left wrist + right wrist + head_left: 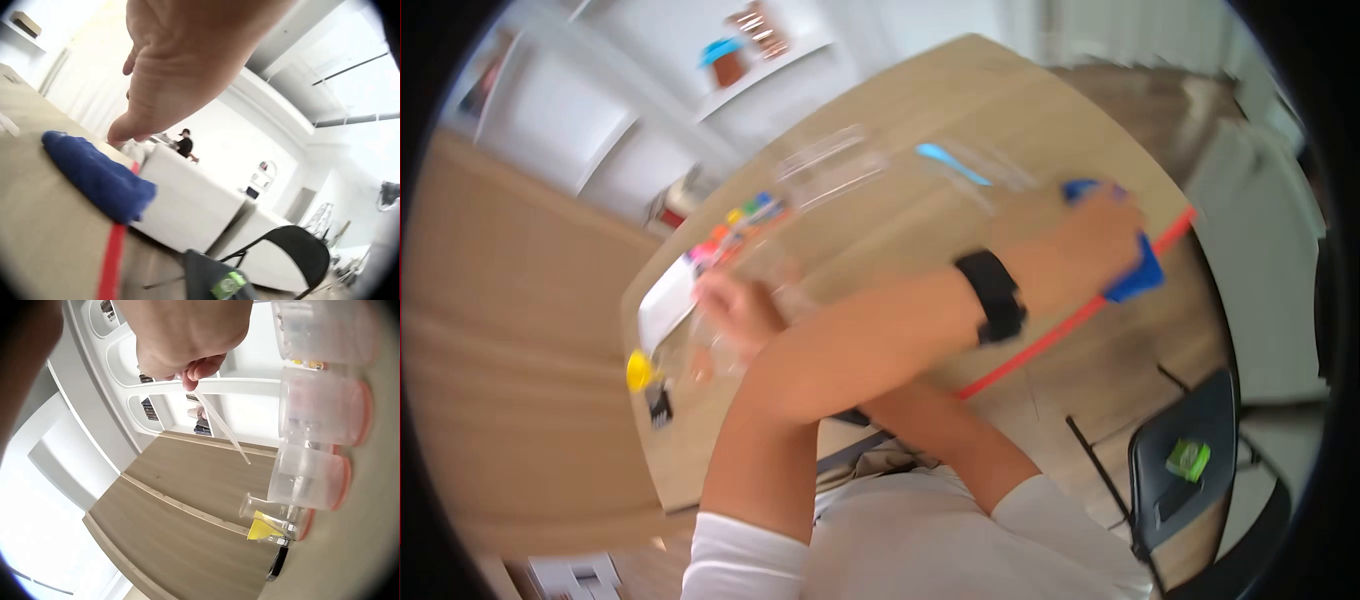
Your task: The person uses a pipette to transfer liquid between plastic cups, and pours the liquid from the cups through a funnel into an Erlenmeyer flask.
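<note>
My left hand [1105, 222] reaches across to the right edge of the table, over a folded blue cloth [97, 175]. In the left wrist view the cloth lies on the tabletop, partly over a red strip [112, 262], and the hand hovers above it with a gap. My right hand [187, 337] pinches a thin clear rod [222, 428] that slants downward. Below the rod's tip in that view stand a clear conical flask [255, 505] and a yellow funnel [257, 527]. Several translucent cups [322, 406] with orange-red edges line up beside them.
A light blue spoon [953, 163] and a clear tray [832, 168] lie farther back. Small coloured pots [745, 215] and a white tray [666, 305] sit along the left side. A black folding chair [1185, 465] holds a green packet [1189, 459]. My forearms cross.
</note>
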